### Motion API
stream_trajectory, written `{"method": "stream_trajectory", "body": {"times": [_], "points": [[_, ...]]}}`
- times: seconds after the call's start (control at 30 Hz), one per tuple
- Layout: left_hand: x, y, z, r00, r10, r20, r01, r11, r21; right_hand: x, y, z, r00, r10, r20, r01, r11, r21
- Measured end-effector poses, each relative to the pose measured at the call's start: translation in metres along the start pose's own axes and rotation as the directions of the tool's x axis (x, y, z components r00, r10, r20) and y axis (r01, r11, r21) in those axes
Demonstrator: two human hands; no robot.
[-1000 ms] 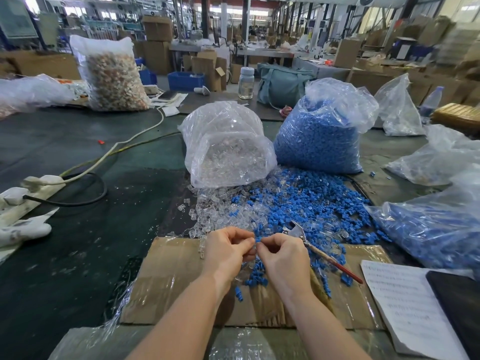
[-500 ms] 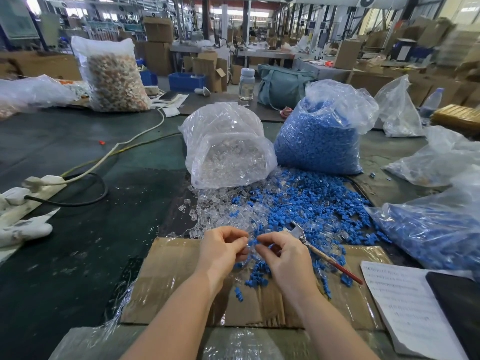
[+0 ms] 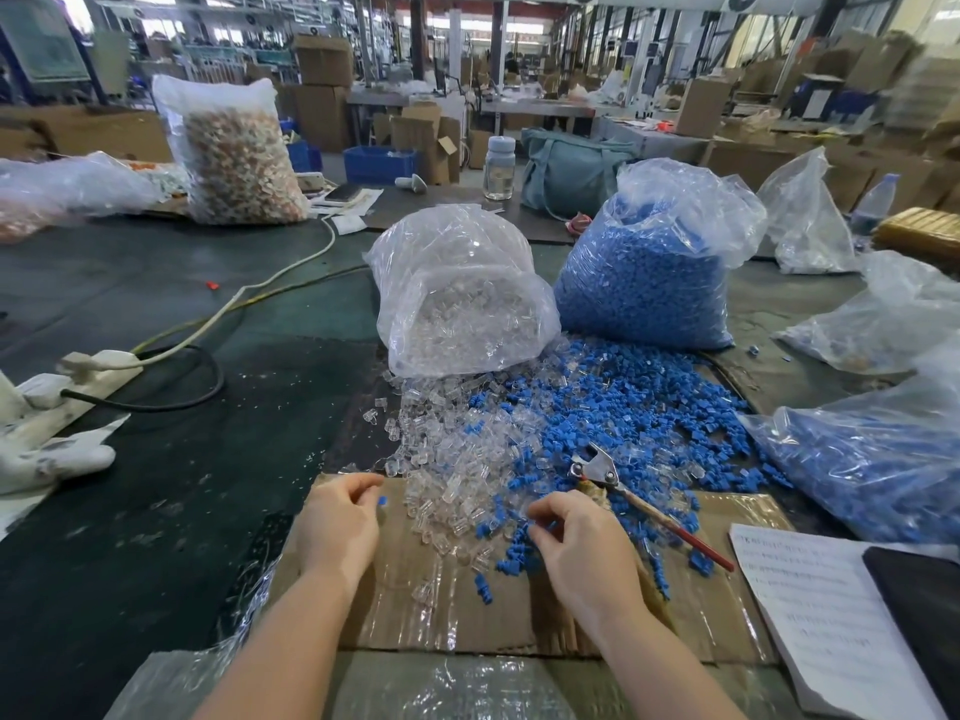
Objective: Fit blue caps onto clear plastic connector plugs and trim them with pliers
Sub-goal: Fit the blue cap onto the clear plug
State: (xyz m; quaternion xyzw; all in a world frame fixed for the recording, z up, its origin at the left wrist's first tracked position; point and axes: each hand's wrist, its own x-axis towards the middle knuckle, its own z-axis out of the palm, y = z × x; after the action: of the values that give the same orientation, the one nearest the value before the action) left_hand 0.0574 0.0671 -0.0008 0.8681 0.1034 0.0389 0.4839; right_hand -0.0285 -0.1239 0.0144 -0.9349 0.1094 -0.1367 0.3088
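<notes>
Left hand [image 3: 340, 527]: pinches a small blue plastic cap [image 3: 383, 501] over the flat brown cardboard sheet [image 3: 415, 610].
Right hand [image 3: 582, 550]: curled fingers pick among loose blue caps [image 3: 623, 407]; grasp unclear.
Red-handled metal pliers [image 3: 631, 498]: lying beside it.

No text, label, brand or number could be read anywhere in the view. The sheet of paper [image 3: 826, 615] at the right edge of the desk [image 3: 156, 511] carried rows of faint handwriting, but the lines were too small and blurred to make out. The cardboard boxes [image 3: 322, 59] and the bottle [image 3: 500, 166] in the background showed no legible print.
</notes>
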Motion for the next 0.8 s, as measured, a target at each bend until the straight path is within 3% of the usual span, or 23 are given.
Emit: {"method": "stream_trajectory", "body": {"times": [0.1, 0.23, 0.37, 0.53, 0.63, 0.8], "points": [[-0.009, 0.018, 0.002, 0.976, -0.003, 0.217, 0.073, 0.946, -0.315, 0.001, -0.009, 0.000, 0.999, -0.040, -0.001, 0.040, 0.995, 0.092], [-0.022, 0.049, 0.010, 0.890, 0.122, 0.439, 0.076, 0.911, -0.406, 0.003, -0.027, -0.004, 0.988, -0.155, -0.020, 0.155, 0.953, 0.260], [-0.032, 0.062, 0.015, 0.846, 0.157, 0.509, 0.106, 0.887, -0.449, 0.007, -0.032, -0.012, 0.966, -0.240, -0.093, 0.255, 0.939, 0.231], [-0.034, 0.064, 0.012, 0.801, 0.165, 0.575, 0.182, 0.849, -0.496, 0.008, -0.027, -0.015, 0.963, -0.243, -0.121, 0.266, 0.932, 0.245], [-0.037, 0.060, 0.010, 0.746, 0.275, 0.607, 0.029, 0.897, -0.441, 0.007, -0.026, -0.014, 0.979, -0.144, -0.146, 0.189, 0.914, 0.360], [-0.045, 0.061, 0.014, 0.820, 0.396, 0.413, -0.281, 0.908, -0.312, 0.006, -0.027, -0.014, 0.982, -0.151, -0.114, 0.183, 0.915, 0.360]]}}
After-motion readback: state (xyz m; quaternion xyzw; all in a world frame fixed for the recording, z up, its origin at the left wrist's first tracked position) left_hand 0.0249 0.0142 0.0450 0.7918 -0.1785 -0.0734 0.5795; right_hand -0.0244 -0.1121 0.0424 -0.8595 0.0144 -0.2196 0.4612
